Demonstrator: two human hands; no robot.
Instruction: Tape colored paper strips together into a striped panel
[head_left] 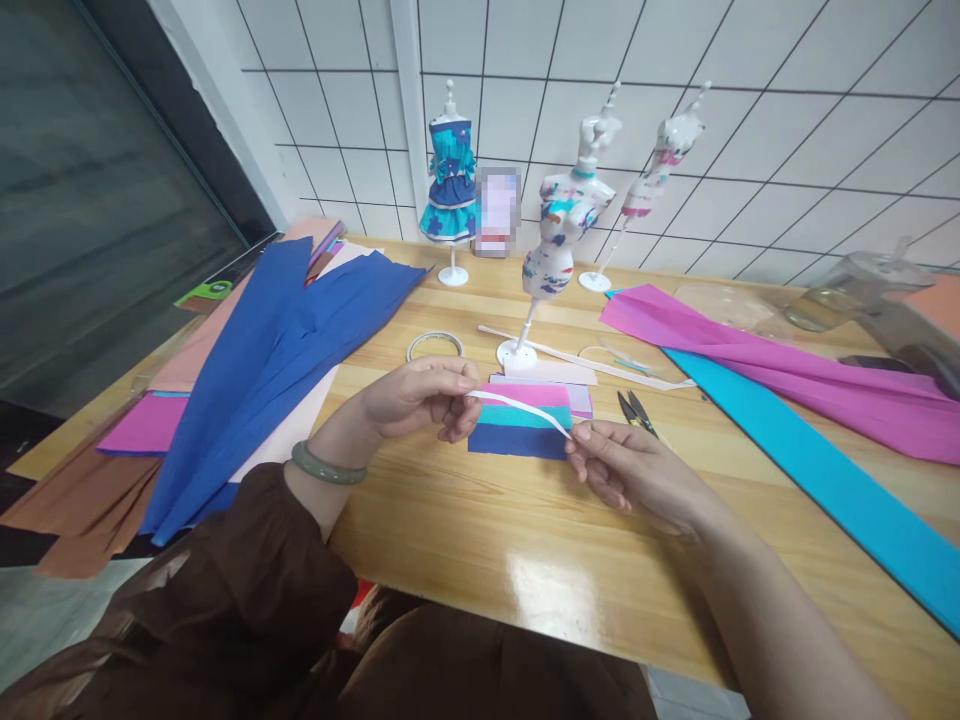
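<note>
- White strip spans between both hands, held just above the small stack of crepe pieces (pink, teal, blue layers) on the table.
- Left hand: fingers pinched closed on the strip's left end. Right hand: fingers pinched closed on the right end, near the scissors.
- Step in hand, judged: strip pulled taut, positioned over the stack. Next move would call for lowering it flat and square on the crepe without twisting it.
- Counts: 3 mannequins – one in a blue dress, one paint-spotted, one tilted.
- 1 tape roll; 1 pair of scissors; 1 further long white strip behind the stack.
- Large crepe sheets: blue, magenta, cyan; more lie beneath at left, number unclear.
- Clear container at far right, possibly a jar.
</note>
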